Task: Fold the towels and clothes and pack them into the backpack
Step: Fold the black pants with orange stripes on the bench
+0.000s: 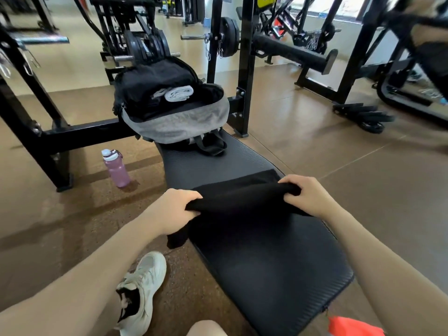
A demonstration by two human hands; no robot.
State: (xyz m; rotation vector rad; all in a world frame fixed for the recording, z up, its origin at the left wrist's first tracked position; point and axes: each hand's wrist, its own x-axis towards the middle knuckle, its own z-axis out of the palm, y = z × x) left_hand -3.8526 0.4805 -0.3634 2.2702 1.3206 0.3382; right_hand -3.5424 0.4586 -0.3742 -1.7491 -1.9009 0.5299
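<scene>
On the padded bench point(254, 251), a black garment point(242, 197) is lying across the middle, with both hands gripping its near fold. The left hand point(174, 212) is curling its fingers round the garment's left end, from which a loose part is hanging over the bench edge; the right hand point(308, 195) is clutching the right end. At the far end of the bench, the backpack point(174, 124) is lying unzipped, holding a rolled white towel point(179, 93) beside dark contents, possibly clothing. A pink bottle point(116, 168) is standing on the floor left of the bench, and a white shoe point(143, 287) is resting nearer.
</scene>
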